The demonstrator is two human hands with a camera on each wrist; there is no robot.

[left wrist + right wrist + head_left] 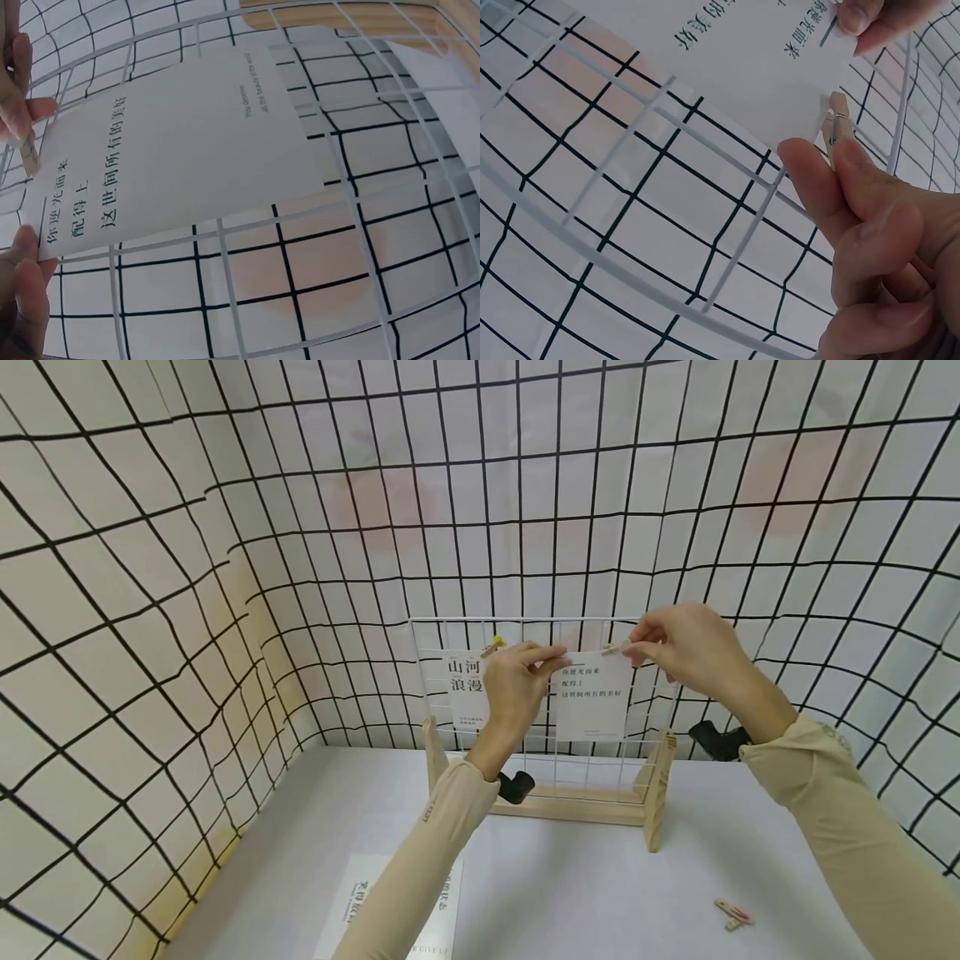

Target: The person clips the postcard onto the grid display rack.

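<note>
A white card (591, 710) printed with black characters lies against a white wire grid rack (525, 760). My left hand (517, 685) pinches the card's upper left corner between thumb and finger, as the left wrist view also shows. With thumb and index finger, my right hand (686, 643) pinches a small wooden clothespin (838, 124) at the card's top edge, its jaws on the paper. Left of it, another printed card (467, 681) hangs on the grid under a wooden clothespin with a yellow top (495, 645); my left hand covers part of that card.
Wooden feet (656, 793) and a wooden base bar hold the grid up on the white table (585, 893). Loose clothespins (733, 914) lie at the front right. More printed cards (442, 914) lie under my left forearm. Black-grid netting (525, 485) surrounds the table.
</note>
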